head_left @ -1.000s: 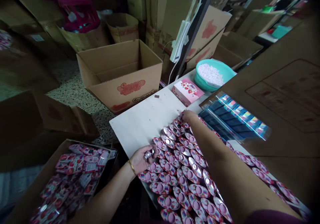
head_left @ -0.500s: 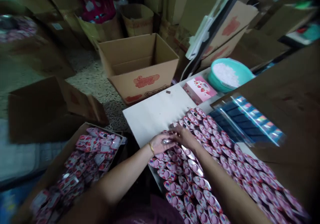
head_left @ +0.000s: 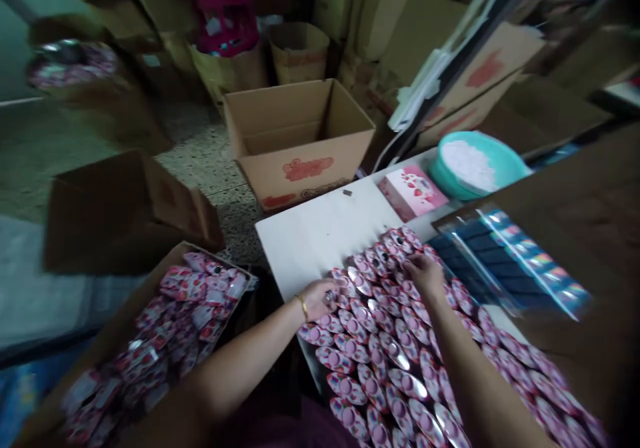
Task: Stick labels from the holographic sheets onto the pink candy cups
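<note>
By the counter's [head_left: 313,241] left edge, the left hand [head_left: 319,300] curls its grip around shiny pieces [head_left: 330,296]. The right hand [head_left: 425,276] is over pink packs [head_left: 346,387], its grip too blurred to tell.

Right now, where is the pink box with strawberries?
In the head view, the pink box lies right of centre on the white tabletop, just left of the turquoise bowl.

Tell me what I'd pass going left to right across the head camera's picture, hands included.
Carton of pink packets → left hand → right hand → clear-wrapped blue packs.
</note>
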Demonstrator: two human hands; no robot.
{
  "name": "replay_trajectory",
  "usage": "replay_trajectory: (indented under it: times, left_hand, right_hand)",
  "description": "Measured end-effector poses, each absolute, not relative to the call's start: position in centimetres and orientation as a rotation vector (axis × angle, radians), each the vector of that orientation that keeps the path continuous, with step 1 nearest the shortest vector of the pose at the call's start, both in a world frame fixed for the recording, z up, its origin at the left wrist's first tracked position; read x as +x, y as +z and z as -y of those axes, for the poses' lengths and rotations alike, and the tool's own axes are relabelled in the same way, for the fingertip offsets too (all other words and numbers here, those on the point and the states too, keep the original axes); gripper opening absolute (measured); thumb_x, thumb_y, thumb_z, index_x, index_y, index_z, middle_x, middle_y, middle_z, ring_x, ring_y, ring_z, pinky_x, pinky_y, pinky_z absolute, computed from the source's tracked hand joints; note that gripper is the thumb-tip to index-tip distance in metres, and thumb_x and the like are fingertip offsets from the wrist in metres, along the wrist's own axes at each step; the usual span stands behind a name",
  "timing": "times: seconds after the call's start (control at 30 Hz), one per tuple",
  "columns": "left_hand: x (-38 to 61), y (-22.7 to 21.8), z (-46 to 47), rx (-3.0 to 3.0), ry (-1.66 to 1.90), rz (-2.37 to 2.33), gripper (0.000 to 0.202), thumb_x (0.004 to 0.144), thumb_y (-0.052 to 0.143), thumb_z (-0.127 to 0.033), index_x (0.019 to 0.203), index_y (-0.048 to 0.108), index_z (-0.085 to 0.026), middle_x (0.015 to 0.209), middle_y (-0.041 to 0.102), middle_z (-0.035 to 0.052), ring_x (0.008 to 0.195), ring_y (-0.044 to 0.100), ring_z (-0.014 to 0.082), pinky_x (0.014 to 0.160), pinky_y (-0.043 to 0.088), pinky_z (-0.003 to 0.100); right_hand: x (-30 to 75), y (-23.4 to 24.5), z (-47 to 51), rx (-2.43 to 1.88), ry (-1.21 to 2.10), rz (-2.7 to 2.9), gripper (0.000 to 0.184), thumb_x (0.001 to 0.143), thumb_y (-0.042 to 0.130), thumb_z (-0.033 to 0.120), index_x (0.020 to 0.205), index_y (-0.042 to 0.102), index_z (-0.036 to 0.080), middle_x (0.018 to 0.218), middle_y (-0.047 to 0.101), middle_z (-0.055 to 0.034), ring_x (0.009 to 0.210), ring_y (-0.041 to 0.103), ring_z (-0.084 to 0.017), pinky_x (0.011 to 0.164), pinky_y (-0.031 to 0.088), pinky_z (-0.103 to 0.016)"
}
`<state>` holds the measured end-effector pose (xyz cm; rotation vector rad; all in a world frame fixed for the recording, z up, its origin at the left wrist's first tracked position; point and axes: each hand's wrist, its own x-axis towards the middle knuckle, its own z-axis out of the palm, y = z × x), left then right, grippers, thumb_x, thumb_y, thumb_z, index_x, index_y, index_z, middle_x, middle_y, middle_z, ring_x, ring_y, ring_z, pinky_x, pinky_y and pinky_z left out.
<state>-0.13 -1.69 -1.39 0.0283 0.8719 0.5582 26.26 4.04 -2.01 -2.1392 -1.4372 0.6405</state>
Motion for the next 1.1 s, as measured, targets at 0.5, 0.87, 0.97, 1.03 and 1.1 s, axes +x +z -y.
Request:
replay_trajectory:
  times: [0.5, 0.87, 0.97, 1.03, 1.1]
  left_hand:
    - [0.7, -0.4, -0.7, 0.150, 0.581, -0.897, 0.010, 0.071, 0.058, -0.016, 0.077, 0.049, -0.014, 0.078, 0.064, 0.0096, 0.050, 0.053, 0.0069, 0.036, 0.027, 0.012]
    - [0.2, -1.5, -1.8, 0.219, 0.611, -1.034, 0.012, 0.069, 0.060, -0.019, 0.077, 0.053, -0.013, 0.075, 0.065, 0.0077, 0.051, 0.053, 0.0076, 0.038, 0.030, 0.014]
    - [0.8, -1.0, -1.9, 0.203, 0.595, -1.071, 0.009, 0.070, 0.058, -0.017, 0.074, 0.052, -0.013, 0.073, 0.064, 0.0071, 0.050, 0.053, 0.0069, 0.037, 0.027, 0.013]
    - [1.0, -0.8, -2.0, 0.193, 0.593, -1.075, 0.008, 0.070, 0.057, -0.016, 0.074, 0.051, -0.013, 0.071, 0.064, 0.0069, 0.048, 0.051, 0.0064, 0.035, 0.026, 0.012]
    - [1.0, -1.0, -2.1, 0.184, 0.605, -1.068, 0.008, 0.069, 0.058, -0.016, 0.073, 0.051, -0.014, 0.071, 0.064, 0.0068, 0.047, 0.051, 0.0064, 0.035, 0.025, 0.012]
  right_hand:
    - [25.7, -2.6, -12.9, -2.726, 0.567, 1.906, 0.029, 0.062, 0.063, 0.023, 0.089, 0.063, 0.012, 0.093, 0.064, -0.0153, 0.085, 0.059, -0.024, 0.067, 0.042, -0.027]
    - [28.0, -2.3, -10.4, -2.598, 0.298, 1.640, 0.022, 0.077, 0.049, 0.033, 0.088, 0.061, 0.018, 0.087, 0.066, -0.0088, 0.084, 0.059, -0.021, 0.069, 0.040, -0.025]
    - [28.1, -2.6, -12.0, -2.630, 0.382, 1.667, 0.021, 0.075, 0.053, 0.032, 0.088, 0.062, 0.018, 0.089, 0.066, -0.0096, 0.087, 0.059, -0.021, 0.069, 0.040, -0.025]
    - [27.8, -2.7, -13.3, -2.699, 0.439, 1.693, 0.027, 0.073, 0.055, 0.033, 0.094, 0.061, 0.017, 0.094, 0.064, -0.0121, 0.090, 0.059, -0.022, 0.069, 0.041, -0.025]
    - [27.5, -2.8, -14.5, -2.795, 0.510, 1.702, 0.038, 0.070, 0.059, 0.035, 0.102, 0.058, 0.015, 0.101, 0.062, -0.0152, 0.093, 0.058, -0.024, 0.069, 0.042, -0.026]
